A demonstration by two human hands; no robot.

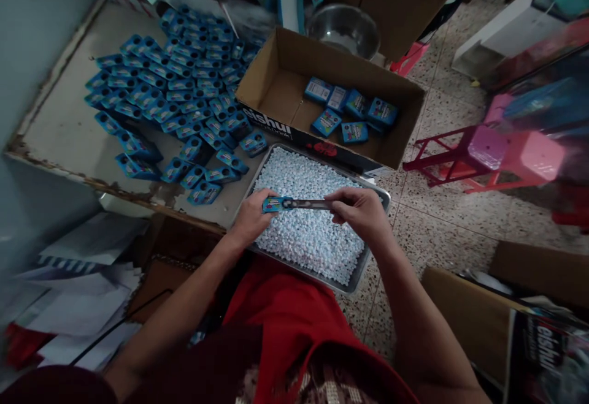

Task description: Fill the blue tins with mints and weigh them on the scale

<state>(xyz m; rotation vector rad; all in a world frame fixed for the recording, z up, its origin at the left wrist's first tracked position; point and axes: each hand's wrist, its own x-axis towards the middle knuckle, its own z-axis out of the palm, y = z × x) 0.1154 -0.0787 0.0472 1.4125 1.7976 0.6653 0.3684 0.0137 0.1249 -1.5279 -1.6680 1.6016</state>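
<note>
Well, on my feed a cardboard carton stands beside a metal tray. Above the tray, my right hand pinches a narrow scoop, its tip at the small blue box my left hand grips; pale pellets lie beneath.

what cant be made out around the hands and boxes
All in the head view:
Held blue box: underside hidden by its own top.
Narrow strip: end hidden in the right hand.
Metal bowl: base hidden behind the open carton.
Boxes in the carton: fine print too small.
</note>
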